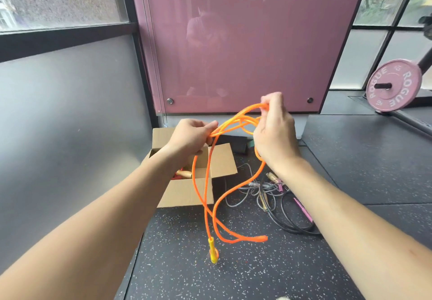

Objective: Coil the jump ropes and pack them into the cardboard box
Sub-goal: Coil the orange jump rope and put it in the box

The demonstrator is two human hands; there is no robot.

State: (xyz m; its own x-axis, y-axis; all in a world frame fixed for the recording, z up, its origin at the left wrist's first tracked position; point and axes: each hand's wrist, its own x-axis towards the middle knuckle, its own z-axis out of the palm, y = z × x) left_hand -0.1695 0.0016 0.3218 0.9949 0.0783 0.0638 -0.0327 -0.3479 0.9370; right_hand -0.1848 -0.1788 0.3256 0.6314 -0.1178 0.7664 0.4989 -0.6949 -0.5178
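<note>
the task looks partly done, with one rope in hand and more waiting. the orange jump rope (233,120) is held up in the air between both hands, above the floor and just right of the cardboard box (177,194). the left hand (190,137) has its fingers curled and pinches a bunch of orange strands at the fingertips. the right hand (274,136), slightly farther and higher, pinches the top of several loops between thumb and curled fingers. the coil is only half gathered. long slack loops hang down from the hands, and a yellow handle (213,251) dangles at the low end, near the speckled floor.

the box stands open at the left, flaps up. inside it a wooden handle (183,173) and something red show, so at least one rope seems already packed; how many cannot be told.

on the floor to the right of the box lies a loose tangle of ropes (268,189): grey cords, a black rope (292,227) and a pink handle (302,208), none of them coiled. judging from this, the orange rope needs its remaining slack wound in before going into the box, and the floor tangle is left to sort, coil and pack.
</note>
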